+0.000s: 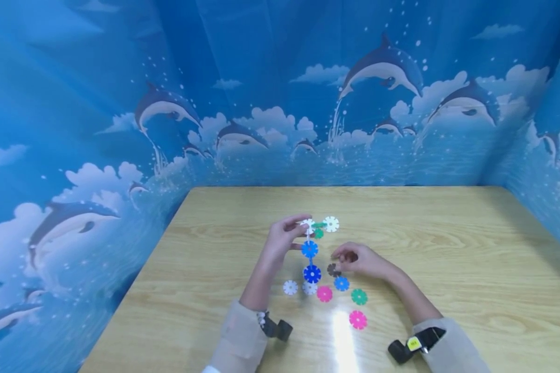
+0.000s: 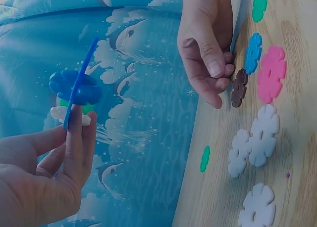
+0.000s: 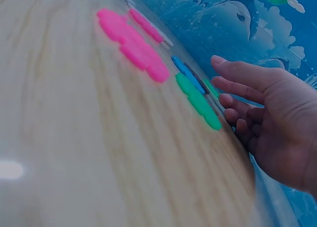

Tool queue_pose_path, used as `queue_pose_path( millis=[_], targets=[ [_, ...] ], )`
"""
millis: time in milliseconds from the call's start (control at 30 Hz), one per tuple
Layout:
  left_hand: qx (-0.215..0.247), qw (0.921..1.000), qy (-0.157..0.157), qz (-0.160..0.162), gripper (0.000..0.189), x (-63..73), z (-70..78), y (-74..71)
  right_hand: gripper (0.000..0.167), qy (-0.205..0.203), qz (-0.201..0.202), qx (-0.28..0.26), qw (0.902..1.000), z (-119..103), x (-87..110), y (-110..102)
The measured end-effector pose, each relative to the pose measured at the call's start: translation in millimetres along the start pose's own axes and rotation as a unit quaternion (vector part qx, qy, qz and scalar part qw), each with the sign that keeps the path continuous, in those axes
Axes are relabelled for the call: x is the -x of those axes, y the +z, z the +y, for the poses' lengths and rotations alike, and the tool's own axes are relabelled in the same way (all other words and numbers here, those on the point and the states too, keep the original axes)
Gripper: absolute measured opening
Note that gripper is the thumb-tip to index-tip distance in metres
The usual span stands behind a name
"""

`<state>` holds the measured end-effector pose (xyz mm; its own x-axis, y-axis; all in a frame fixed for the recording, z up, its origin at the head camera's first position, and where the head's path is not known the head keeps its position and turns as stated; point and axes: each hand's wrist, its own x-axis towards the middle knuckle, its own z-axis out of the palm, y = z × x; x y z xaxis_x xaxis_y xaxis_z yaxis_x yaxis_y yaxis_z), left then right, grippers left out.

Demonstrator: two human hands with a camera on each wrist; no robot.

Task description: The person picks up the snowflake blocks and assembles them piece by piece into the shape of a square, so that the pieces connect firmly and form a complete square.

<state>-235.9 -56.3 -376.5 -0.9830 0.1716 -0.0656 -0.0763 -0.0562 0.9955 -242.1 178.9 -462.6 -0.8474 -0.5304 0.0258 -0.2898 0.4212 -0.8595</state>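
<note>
My left hand [image 1: 280, 239] holds a chain of notched plastic discs raised above the table. White discs [image 1: 331, 224] and a green piece are at its upper end. A lighter blue disc [image 1: 310, 249] and a dark blue disc [image 1: 312, 274] are lower in the head view. In the left wrist view, fingertips touch the held chain near a blue disc [image 2: 79, 88]. My right hand [image 1: 364, 260] is low beside a brown disc [image 2: 239, 88], its fingers loosely bent and thumb near them. Nothing shows between these fingers in the right wrist view.
Loose discs lie on the wooden table [image 1: 424, 223]: blue [image 1: 341, 283], green [image 1: 359, 297], pink [image 1: 358, 319], another pink [image 1: 324, 294] and white [image 1: 290, 287]. A small green disc [image 2: 205, 159] lies farther back. A dolphin-print curtain [image 1: 270, 93] hangs behind the table.
</note>
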Motion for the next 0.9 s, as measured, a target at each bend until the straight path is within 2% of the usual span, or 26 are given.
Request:
queue_pose_path(
  millis=[167, 400, 533, 733, 900],
  targets=[
    [-0.004, 1.0000, 0.000, -0.004, 0.029, 0.4, -0.8, -0.1, 0.039, -0.001, -0.011, 0.026, 0.9996, -0.4, -0.1, 2.9],
    [-0.003, 1.0000, 0.005, -0.006, 0.030, 0.1, -2.2, -0.2, 0.032, -0.014, -0.005, 0.062, 0.9980, -1.0, -0.3, 4.9],
    [-0.003, 0.9999, 0.008, -0.009, 0.030, -0.5, -2.8, -0.6, 0.027, -0.016, -0.009, 0.048, 0.9987, -1.2, -0.5, 5.1],
    [-0.004, 0.9999, 0.005, -0.012, 0.029, -0.6, -1.8, -0.4, 0.023, -0.016, -0.015, -0.001, 0.9998, -0.6, -2.3, 3.9],
    [0.000, 0.9999, -0.001, -0.013, 0.029, -1.1, -1.8, 0.0, 0.018, -0.017, -0.001, -0.010, 0.9998, -1.3, -1.3, 0.3]
  ],
)
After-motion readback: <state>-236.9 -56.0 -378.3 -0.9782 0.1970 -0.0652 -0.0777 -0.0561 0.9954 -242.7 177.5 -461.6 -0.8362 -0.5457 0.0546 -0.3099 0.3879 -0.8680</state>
